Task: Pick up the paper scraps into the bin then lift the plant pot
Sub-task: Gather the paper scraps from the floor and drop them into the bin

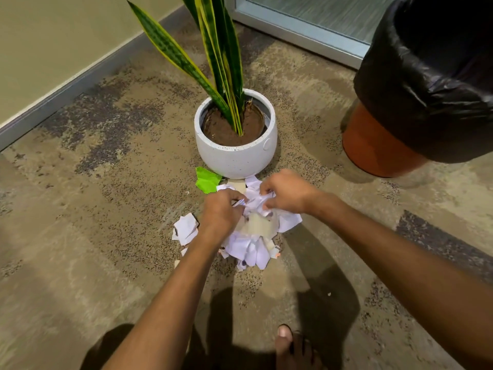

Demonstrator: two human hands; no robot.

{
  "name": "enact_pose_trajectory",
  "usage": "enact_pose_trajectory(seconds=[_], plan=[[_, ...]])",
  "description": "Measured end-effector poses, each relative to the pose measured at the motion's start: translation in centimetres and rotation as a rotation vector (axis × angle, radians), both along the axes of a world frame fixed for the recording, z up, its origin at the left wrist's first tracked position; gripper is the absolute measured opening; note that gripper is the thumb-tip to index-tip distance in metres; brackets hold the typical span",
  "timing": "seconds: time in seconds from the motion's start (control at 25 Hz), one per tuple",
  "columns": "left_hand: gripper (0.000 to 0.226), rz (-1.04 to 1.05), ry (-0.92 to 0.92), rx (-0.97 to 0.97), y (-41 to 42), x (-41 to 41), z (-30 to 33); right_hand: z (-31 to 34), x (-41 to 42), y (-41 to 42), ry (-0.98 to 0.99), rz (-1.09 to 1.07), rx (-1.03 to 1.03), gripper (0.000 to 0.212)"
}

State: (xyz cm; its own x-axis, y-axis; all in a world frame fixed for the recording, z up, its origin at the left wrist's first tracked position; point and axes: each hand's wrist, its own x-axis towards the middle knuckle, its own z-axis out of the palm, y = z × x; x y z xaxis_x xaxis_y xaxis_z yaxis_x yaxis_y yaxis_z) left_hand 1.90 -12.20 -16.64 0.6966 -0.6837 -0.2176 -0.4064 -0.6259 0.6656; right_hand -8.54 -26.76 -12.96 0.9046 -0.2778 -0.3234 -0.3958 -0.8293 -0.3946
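A: Biggest first. Carpeted floor [106,209], then the orange bin [373,148] with its black liner [426,84], far right.

B: Plant pot?

A: White plant pot [234,156] with the snake plant [221,62] stands centre, left of the bin, apart from it.

B: Scraps?

A: Paper scraps [253,249] are piled on the floor just in front of the pot, green scrap [206,180] at its base.

B: My hands?

A: Your left hand [218,214] and right hand [286,193] are both on the pile, fingers curled round white scraps.

Office-like interior, patterned carpet [120,161], metal-framed glass door [306,25], grey skirting [66,94]
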Motion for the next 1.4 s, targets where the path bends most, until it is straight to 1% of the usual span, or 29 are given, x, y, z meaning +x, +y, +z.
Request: enact_pose_trajectory(seconds=[0.04,0.12,0.16,0.2,0.32,0.36,0.44,0.52,0.64,0.72,0.84,0.92,0.96,1.04,1.12,1.16,1.24,1.32,1.4], plan=[[0.015,0.012,0.007,-0.024,-0.4,-0.1,0.7,1.2,-0.5,-0.8,-0.019,-0.031,-0.03,0.019],[0.017,0.006,-0.009,-0.079,-1.4,-0.3,2.6,4.1,-1.6,-2.3,-0.046,-0.081,-0.09,0.031],[0.018,-0.011,-0.019,-0.109,-2.1,-0.5,3.8,5.6,-2.2,-2.9,-0.051,-0.101,-0.121,0.034],[0.019,-0.034,-0.023,-0.147,-2.9,-1.0,5.1,7.1,-2.8,-3.4,-0.048,-0.123,-0.151,0.033],[0.018,-0.064,0.025,-0.32,-6.4,-2.7,9.5,11.9,-4.7,-4.7,-0.064,-0.21,-0.275,0.014],[0.018,-0.058,0.039,-0.381,-7.9,-3.4,11.1,13.8,-5.6,-5.1,-0.09,-0.256,-0.316,0.011],[0.017,-0.032,0.067,-0.508,-11.2,-4.8,14.1,17.3,-7.7,-6.3,-0.18,-0.36,-0.395,0.012],[0.016,-0.01,0.08,-0.656,-14.5,-6.0,17.2,20.3,-9.7,-7.7,-0.328,-0.473,-0.493,0.013],[0.015,-0.029,-0.072,-0.834,-18.2,-7.8,20.8,22.3,-11.9,-10.6,-0.48,-0.662,-0.635,0.021],[0.015,-0.094,-0.17,-0.918,-20.1,-9.5,22.0,22.6,-13.3,-12.7,-0.478,-0.775,-0.65,0.027],[0.014,-0.196,-0.24,-0.93,-22.9,-11.5,22.6,21.9,-14.6,-14.9,-0.417,-0.825,-0.584,0.026],[0.016,-0.26,-0.293,-0.862,-25.0,-12.2,22.8,21.0,-15.0,-15.8,-0.392,-0.82,-0.558,0.025],[0.019,-0.305,-0.315,-0.787,-25.9,-12.3,22.9,20.7,-15.1,-16.1,-0.383,-0.812,-0.552,0.026],[0.038,-0.422,-0.318,-0.616,-27.4,-12.3,22.8,20.5,-15.1,-16.6,-0.361,-0.792,-0.518,0.031],[0.058,-0.535,-0.291,-0.507,-28.0,-12.3,22.3,20.5,-15.3,-17.0,-0.326,-0.755,-0.508,0.038],[0.062,-0.572,-0.289,-0.503,-27.8,-12.3,22.0,20.5,-15.4,-17.0,-0.31,-0.74,-0.534,0.042],[0.061,-0.615,-0.276,-0.582,-26.4,-12.2,21.2,20.7,-15.6,-16.5,-0.312,-0.72,-0.608,0.043],[0.055,-0.602,-0.269,-0.716,-23.6,-11.9,19.6,20.8,-15.3,-14.9,-0.368,-0.685,-0.664,0.036],[0.045,-0.551,-0.309,-0.819,-20.0,-11.3,17.2,20.6,-13.9,-12.3,-0.441,-0.594,-0.738,0.027]])
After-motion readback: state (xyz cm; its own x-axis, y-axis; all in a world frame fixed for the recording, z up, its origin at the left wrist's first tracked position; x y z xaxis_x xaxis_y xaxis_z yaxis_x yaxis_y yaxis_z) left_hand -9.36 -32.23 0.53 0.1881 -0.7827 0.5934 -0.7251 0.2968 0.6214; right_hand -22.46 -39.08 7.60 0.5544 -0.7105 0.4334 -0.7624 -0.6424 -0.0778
